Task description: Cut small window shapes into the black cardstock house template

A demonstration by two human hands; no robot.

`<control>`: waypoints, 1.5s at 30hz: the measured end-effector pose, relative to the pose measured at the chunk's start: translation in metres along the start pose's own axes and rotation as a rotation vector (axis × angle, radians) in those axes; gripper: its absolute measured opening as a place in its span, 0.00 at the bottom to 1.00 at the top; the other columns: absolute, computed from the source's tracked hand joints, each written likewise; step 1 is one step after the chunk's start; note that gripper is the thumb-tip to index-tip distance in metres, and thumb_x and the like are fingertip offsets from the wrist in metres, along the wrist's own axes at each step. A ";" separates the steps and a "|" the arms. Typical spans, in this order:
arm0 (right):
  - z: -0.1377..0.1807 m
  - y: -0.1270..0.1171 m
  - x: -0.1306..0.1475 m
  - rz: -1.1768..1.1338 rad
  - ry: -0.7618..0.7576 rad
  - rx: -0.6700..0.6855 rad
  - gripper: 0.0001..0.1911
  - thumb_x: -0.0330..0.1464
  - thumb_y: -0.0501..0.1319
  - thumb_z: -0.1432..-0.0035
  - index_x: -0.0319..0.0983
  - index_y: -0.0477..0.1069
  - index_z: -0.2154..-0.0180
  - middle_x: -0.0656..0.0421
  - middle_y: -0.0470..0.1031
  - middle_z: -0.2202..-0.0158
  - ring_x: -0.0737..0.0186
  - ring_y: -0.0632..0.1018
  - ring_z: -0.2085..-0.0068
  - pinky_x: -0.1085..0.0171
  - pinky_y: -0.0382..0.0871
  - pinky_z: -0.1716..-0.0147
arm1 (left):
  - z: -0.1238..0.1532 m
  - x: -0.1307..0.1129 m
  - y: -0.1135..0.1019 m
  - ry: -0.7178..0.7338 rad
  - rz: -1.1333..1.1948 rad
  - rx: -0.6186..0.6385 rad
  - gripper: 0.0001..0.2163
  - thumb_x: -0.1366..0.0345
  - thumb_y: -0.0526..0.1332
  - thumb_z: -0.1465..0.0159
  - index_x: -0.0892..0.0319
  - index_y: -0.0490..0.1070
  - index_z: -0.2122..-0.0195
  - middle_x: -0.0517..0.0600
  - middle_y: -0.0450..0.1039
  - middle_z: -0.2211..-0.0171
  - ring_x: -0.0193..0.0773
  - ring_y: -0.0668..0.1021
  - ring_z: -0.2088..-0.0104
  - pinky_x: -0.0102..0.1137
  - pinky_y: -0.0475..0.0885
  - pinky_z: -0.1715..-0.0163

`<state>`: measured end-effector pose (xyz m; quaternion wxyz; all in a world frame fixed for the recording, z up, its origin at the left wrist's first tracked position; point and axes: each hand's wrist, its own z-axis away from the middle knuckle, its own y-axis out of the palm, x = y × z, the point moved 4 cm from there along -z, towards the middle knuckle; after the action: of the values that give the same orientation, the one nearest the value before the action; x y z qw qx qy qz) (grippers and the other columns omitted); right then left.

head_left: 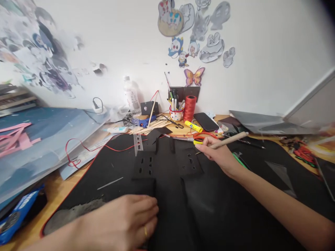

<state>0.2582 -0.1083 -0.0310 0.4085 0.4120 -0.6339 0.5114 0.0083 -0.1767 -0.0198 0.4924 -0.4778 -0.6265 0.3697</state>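
My right hand (216, 151) pinches a tan, pen-like tool (230, 140) with a thin tip pointing left and down; its exact kind is unclear. The tip is beside a black card piece (188, 162) with several small cut-out holes. My left hand (133, 219), a ring on one finger, rests low on the black sheet (169, 195), fingers curled together. Whatever lies under those fingers is hidden. Left of the sheet's middle strip, another black card part (143, 164) has small cut-outs. A clear stencil ruler (138, 139) lies just behind it.
A dark mat (86, 177) covers the desk. Behind are a yellow glue stick (193, 126), red thread spool (190, 108), phone (206, 122), pen cup (176, 114), scissors (206, 135) and blue glue gun (146, 121). A blue packet (21, 212) sits at left.
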 end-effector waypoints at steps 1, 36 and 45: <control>0.002 0.001 0.001 0.047 0.003 0.013 0.18 0.42 0.59 0.52 0.39 0.55 0.80 0.68 0.56 0.86 0.72 0.58 0.82 0.69 0.50 0.81 | 0.007 0.012 -0.004 0.001 0.059 0.009 0.11 0.72 0.50 0.38 0.59 0.69 0.73 0.51 0.73 0.69 0.35 0.72 0.63 0.29 0.68 0.59; -0.016 0.059 -0.015 0.359 -0.039 0.282 0.14 0.29 0.55 0.50 0.39 0.50 0.81 0.68 0.50 0.84 0.73 0.55 0.81 0.70 0.48 0.82 | -0.038 0.066 0.065 -0.349 0.414 0.079 0.14 0.70 0.47 0.35 0.59 0.66 0.52 0.47 0.65 0.50 0.39 0.66 0.58 0.32 0.70 0.61; -0.017 0.062 -0.015 0.381 -0.042 0.260 0.15 0.28 0.55 0.51 0.39 0.49 0.81 0.68 0.49 0.84 0.73 0.54 0.81 0.69 0.48 0.82 | -0.039 0.064 0.066 -0.320 0.345 0.039 0.14 0.70 0.45 0.34 0.62 0.66 0.53 0.49 0.67 0.51 0.40 0.66 0.56 0.32 0.71 0.62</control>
<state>0.2063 -0.0820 -0.0617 0.2347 0.3445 -0.6374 0.6480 0.0579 -0.0972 -0.0552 0.3254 -0.5038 -0.5982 0.5314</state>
